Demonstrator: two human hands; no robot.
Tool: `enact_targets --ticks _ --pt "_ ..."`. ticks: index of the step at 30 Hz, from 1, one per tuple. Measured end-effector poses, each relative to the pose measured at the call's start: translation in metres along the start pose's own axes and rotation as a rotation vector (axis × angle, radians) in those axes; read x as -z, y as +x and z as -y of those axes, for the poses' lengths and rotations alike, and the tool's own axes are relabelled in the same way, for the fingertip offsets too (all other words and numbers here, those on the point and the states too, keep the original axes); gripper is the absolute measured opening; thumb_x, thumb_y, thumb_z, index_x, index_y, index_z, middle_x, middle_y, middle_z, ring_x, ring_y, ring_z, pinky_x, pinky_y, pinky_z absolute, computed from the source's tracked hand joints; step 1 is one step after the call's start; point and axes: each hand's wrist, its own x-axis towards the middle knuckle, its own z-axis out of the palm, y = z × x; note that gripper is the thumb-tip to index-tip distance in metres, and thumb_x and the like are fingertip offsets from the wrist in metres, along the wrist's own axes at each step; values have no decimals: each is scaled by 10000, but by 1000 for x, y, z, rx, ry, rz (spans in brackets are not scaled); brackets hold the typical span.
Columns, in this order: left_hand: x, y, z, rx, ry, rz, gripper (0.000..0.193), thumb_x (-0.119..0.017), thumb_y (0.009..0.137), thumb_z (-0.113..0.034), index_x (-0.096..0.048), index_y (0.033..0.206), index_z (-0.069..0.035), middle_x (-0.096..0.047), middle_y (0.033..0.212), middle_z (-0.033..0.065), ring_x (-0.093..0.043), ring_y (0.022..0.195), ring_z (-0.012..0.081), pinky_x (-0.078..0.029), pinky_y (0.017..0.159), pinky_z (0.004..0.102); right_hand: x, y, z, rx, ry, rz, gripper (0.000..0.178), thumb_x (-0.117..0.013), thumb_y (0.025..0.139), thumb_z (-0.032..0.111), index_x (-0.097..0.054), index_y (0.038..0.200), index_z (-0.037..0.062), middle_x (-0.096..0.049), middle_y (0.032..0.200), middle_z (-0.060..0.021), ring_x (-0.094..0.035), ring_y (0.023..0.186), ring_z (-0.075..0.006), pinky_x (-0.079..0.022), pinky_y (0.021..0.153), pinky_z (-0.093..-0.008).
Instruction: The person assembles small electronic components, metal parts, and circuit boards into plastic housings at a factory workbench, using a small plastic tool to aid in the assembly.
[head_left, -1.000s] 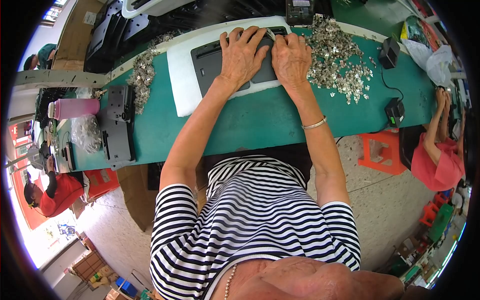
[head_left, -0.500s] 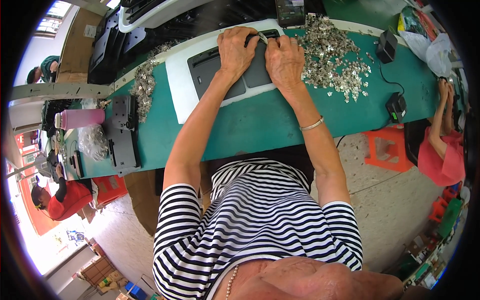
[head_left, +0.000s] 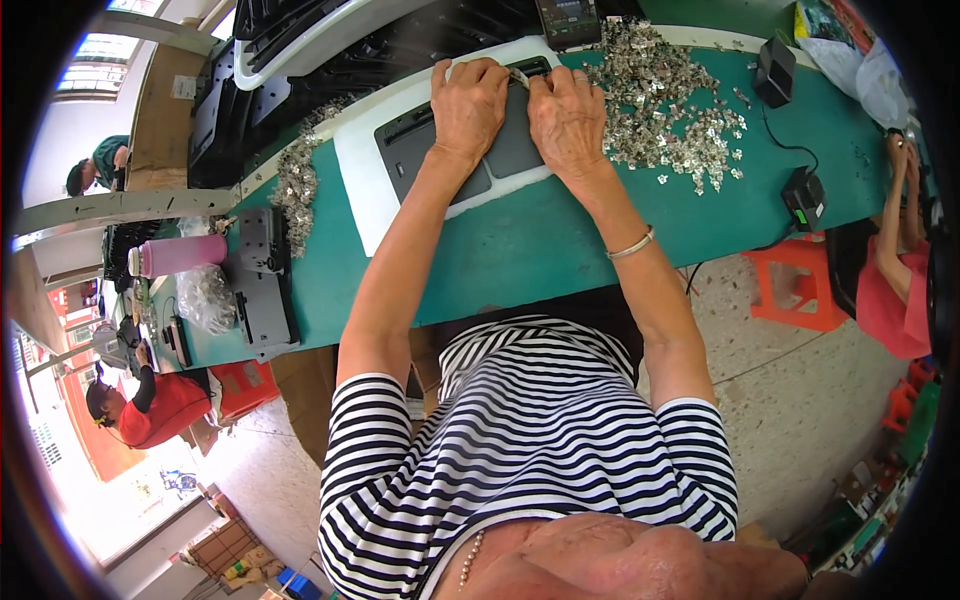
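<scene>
A flat dark grey plastic panel [head_left: 404,158] with a long slot and a rectangular recess lies on a white foam sheet [head_left: 360,190]. Both my hands rest at its far edge, close together. My left hand [head_left: 468,112] has its fingers curled down over the slotted side; the fingertips are hidden. My right hand [head_left: 567,122] is bent the same way on the right part of the panel, a bracelet on its wrist. A small pale piece shows between the hands, too small to name. To the right lies a heap of small shiny metal clips [head_left: 660,110].
More clips [head_left: 296,185] lie left of the foam. Dark plastic housings [head_left: 265,290], a pink bottle [head_left: 180,256] and a clear bag [head_left: 206,298] stand at the left. A phone-like device [head_left: 570,22] sits behind; a black charger [head_left: 803,198] with a cord at right. Other people work on both sides.
The whole view has shifted slightly. My hands stay at the panel's far edge, with the fingers bent a little differently. The panel has not visibly moved on the foam.
</scene>
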Motion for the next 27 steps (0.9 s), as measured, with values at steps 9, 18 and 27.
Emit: enact_targets --ticks 9,18,27 --pt "4 3 6 -122 123 70 51 -681 836 -119 -685 883 -99 -674 935 9 -643 888 225 -431 967 414 2 1 1 10 -7 86 144 -669 747 101 -684 851 3 -577 896 -97 -599 912 -265 -530 665 -391" --pt "4 -2 1 180 -227 10 124 -713 820 -139 -716 925 -74 -703 952 66 -661 853 282 -521 790 361 4 1 -1 13 32 79 135 -676 736 72 -672 840 -13 -573 885 -109 -608 888 -265 -560 645 -375" --pt "-1 2 4 321 -343 90 142 -705 829 -148 -716 938 -57 -693 942 111 -662 859 283 -516 791 358 7 -1 -2 4 64 61 116 -662 744 58 -664 835 -14 -570 873 -114 -618 882 -273 -564 669 -380"
